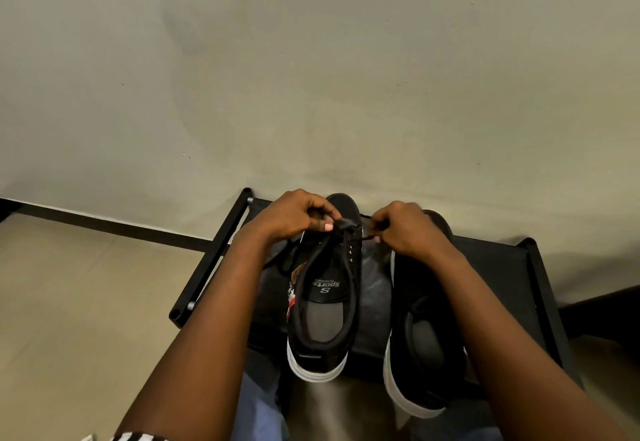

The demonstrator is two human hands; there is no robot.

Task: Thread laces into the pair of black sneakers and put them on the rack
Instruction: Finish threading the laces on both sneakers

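Observation:
Two black sneakers with white soles stand on the black rack (512, 267), toes pointing away from me. The left sneaker (325, 302) shows a grey insole with a printed label. My left hand (294, 215) holds its upper near the toe-end eyelets and pinches the black lace (360, 236) there. My right hand (405, 229) pinches the other end of that lace just right of the shoe. The right sneaker (422, 336) lies partly under my right forearm; its eyelets are hidden.
The rack's top is a dark fabric shelf in a black tube frame (207, 260), set against a pale wall (311, 76) with a dark skirting strip (121, 225). Beige floor tiles (69, 302) lie to the left. My knees in blue jeans (256, 406) are below.

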